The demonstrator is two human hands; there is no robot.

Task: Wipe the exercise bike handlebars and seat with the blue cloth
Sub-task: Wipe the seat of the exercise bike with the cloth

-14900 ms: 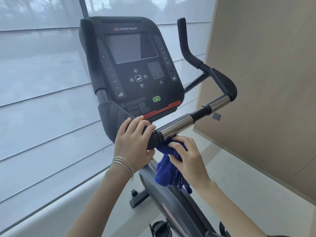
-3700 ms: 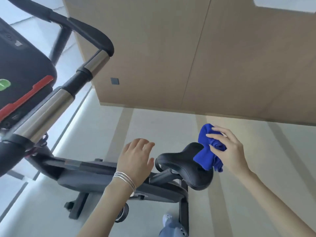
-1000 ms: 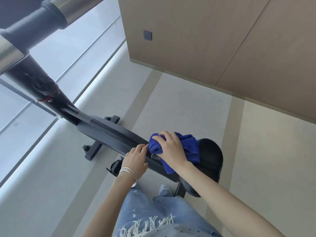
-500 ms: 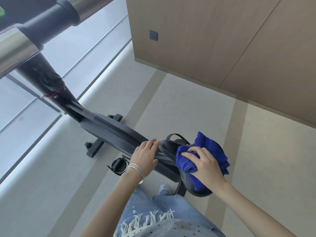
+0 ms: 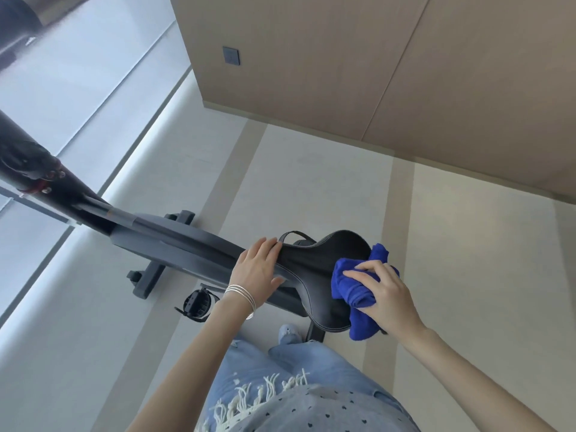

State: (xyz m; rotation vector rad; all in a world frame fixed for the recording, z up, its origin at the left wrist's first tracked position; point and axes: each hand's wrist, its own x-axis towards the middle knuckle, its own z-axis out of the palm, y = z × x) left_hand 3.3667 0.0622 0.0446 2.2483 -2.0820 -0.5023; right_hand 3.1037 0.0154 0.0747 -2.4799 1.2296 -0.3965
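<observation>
The black bike seat (image 5: 324, 269) lies below me, its narrow nose pointing left. My left hand (image 5: 257, 269) rests over the nose of the seat, fingers curled on it, silver bangles at the wrist. My right hand (image 5: 385, 296) presses the bunched blue cloth (image 5: 353, 286) against the wide rear right part of the seat. Only a blurred end of the handlebar (image 5: 21, 17) shows at the top left corner.
The dark bike frame (image 5: 174, 238) slopes up to the left toward the window blinds (image 5: 78, 73). A pedal (image 5: 196, 304) and a floor foot (image 5: 146, 279) sit under it. A wooden wall (image 5: 374, 73) stands behind. My jeans and shoe (image 5: 288, 333) are just below the seat.
My right hand has dragged the blue cloth from the seat's nose back to its wide rear. My left hand has moved onto the nose. The view has tilted away from the handlebar.
</observation>
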